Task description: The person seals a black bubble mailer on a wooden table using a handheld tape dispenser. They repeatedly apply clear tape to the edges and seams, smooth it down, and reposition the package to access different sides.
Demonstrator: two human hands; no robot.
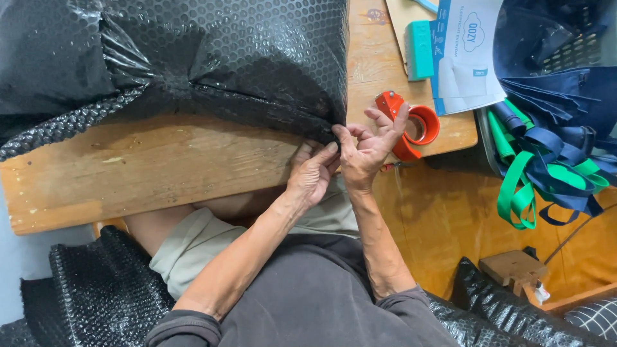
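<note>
Seated person at a wooden worktop point(160, 167); large parcel wrapped in black bubble wrap point(193, 58) lies across the far half of it, its near right corner at the worktop edge.

Step in hand, as judged: closing or tidying the wrap at that corner. Left hand point(313, 172) is closed, fingertips pinching the wrap edge from below. Right hand point(368, 149) meets it at the same corner, thumb and forefinger nipping the film, other fingers spread loose and holding nothing.

Next move would seem to call for the fold to be held flat with one hand while the other is freed; a red tape dispenser point(411, 125) stands just beside the right hand, within easy reach.

Materials: wrap is glossy, dimpled, gathered into creases near the parcel's middle. Worktop is bare, scuffed plank, pale with stains. More black bubble wrap point(103, 289) is heaped by the person's left knee. Right of the worktop: a pile of navy and green fabric straps point(546, 167), soft and looped. A white and blue printed carton point(466, 51) lies at the far right corner
</note>
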